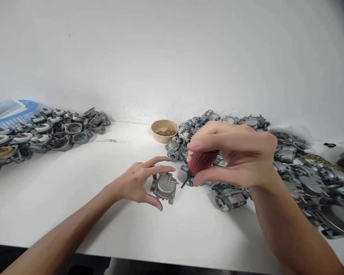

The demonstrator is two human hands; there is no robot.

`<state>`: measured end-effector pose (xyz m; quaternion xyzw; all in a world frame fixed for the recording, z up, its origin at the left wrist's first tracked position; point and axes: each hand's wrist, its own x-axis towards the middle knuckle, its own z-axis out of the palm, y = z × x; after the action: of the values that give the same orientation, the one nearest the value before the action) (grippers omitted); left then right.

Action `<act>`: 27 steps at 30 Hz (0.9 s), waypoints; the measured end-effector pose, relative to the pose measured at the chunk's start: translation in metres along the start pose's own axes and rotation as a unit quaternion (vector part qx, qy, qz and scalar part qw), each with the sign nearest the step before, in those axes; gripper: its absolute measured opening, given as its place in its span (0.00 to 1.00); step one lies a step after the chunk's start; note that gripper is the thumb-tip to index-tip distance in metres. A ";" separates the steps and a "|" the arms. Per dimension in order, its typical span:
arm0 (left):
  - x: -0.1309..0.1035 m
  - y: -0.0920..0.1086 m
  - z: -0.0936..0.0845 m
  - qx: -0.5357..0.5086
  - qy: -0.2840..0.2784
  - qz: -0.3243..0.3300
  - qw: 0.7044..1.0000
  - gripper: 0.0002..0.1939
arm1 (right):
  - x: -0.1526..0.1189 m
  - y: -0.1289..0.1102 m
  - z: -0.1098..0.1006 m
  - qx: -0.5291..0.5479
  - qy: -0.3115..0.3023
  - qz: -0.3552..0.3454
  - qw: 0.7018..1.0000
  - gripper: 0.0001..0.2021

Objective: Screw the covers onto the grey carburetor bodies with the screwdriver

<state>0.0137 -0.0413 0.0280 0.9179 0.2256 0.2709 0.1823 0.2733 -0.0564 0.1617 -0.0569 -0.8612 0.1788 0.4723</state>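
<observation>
A grey metal carburetor point(165, 187) sits on the white table between the spread thumb and fingers of my left hand point(136, 181). The fingers arch over its far side while the thumb lies along the near side. A gap shows between palm and part, and I see no firm grip. My right hand point(235, 156) is closed around a red screwdriver point(202, 162) with a dark grip pattern. Its thin dark shaft slants down and left, its tip just right of the carburetor and apart from it.
A round tan bowl point(164, 130) of small brass-coloured screws stands near the wall. More carburetors point(231, 198) are heaped at the right, beside a clear bag point(292, 139) of dark small parts. At the left lie carburetor bodies point(73, 128), some with white rings, before a blue basket point(31, 105).
</observation>
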 end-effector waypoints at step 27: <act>0.004 0.006 0.006 -0.029 -0.003 0.020 0.999 0.33 | -0.004 0.009 0.009 0.035 -0.045 0.055 0.997 0.15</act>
<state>0.0222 -0.0452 0.0275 0.9173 0.1990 0.2779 0.2044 0.2677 -0.0515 0.1506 -0.0798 -0.8705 0.2372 0.4238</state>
